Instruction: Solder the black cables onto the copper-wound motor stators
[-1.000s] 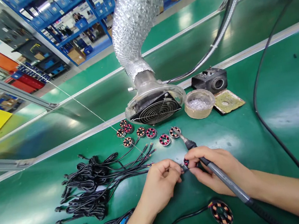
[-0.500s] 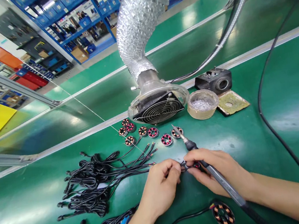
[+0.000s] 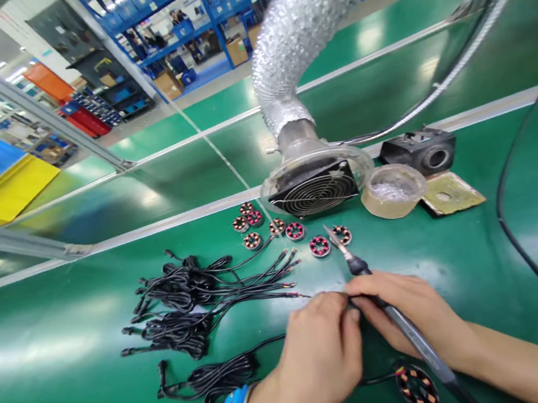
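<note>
Right hand holds a soldering iron projecting beyond it.

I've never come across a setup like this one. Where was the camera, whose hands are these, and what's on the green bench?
There is no machine arm here: one person works bare-handed, seen from a camera worn on their head, looking forward and down.

The right hand holds a soldering iron, tip pointing away from the person. The left hand meets it at the fingertips; anything pinched there is too hidden to identify.

On the green bench lie black coiled cables, small wound rings and, nearer the person, a larger ring. A fan-fronted hood hangs from a silver duct, beside a round tub.
</note>
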`<action>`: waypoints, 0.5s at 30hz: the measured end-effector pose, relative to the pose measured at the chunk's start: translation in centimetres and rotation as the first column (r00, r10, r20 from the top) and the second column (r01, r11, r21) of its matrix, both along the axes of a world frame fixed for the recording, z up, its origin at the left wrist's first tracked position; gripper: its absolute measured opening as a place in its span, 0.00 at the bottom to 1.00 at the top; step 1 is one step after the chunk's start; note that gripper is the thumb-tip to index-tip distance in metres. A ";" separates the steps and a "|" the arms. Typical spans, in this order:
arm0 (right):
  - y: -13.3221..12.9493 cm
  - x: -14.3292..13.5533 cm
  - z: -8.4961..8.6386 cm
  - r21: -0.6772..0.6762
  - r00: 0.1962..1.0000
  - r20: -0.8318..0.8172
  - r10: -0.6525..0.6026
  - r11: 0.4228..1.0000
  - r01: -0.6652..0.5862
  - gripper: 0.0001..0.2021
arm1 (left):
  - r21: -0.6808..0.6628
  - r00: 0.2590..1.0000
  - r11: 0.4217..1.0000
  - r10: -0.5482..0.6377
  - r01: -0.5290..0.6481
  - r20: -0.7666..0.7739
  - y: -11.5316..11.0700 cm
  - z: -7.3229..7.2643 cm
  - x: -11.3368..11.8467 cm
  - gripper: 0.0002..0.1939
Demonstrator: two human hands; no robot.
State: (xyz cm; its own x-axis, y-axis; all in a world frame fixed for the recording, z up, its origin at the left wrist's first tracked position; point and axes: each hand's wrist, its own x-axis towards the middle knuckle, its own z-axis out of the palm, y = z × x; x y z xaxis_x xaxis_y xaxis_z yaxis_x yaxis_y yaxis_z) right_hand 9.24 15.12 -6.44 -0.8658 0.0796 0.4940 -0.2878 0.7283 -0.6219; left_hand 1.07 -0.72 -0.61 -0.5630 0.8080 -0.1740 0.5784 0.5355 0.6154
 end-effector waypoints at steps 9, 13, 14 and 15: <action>1.1 0.3 -1.0 0.163 0.998 -0.061 0.003 0.987 0.007 0.15 | -0.150 0.925 0.951 -0.299 0.269 -0.236 -1.9 4.0 -0.2 0.18; 1.9 0.9 -0.4 0.255 1.000 0.030 -0.007 0.967 -0.001 0.20 | -0.284 0.911 0.959 -0.133 0.017 -0.392 -6.6 7.1 -2.6 0.11; 2.0 1.5 -0.5 0.267 0.998 0.063 -0.001 0.964 -0.015 0.19 | -0.327 0.913 0.944 -0.100 -0.039 -0.396 -8.3 7.4 -3.0 0.11; 2.1 2.3 -0.6 0.280 0.996 0.093 -0.004 0.960 -0.023 0.19 | -0.369 0.920 0.928 -0.094 -0.057 -0.379 -9.9 7.6 -3.3 0.12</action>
State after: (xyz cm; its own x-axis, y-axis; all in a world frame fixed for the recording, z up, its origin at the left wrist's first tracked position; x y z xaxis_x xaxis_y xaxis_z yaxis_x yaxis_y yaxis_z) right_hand 11.49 17.22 -7.01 -0.9084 -0.0592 0.4140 -0.2469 0.8748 -0.4168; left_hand -2.27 -10.65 6.97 -0.6313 0.7399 -0.2323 0.7399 0.6644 0.1053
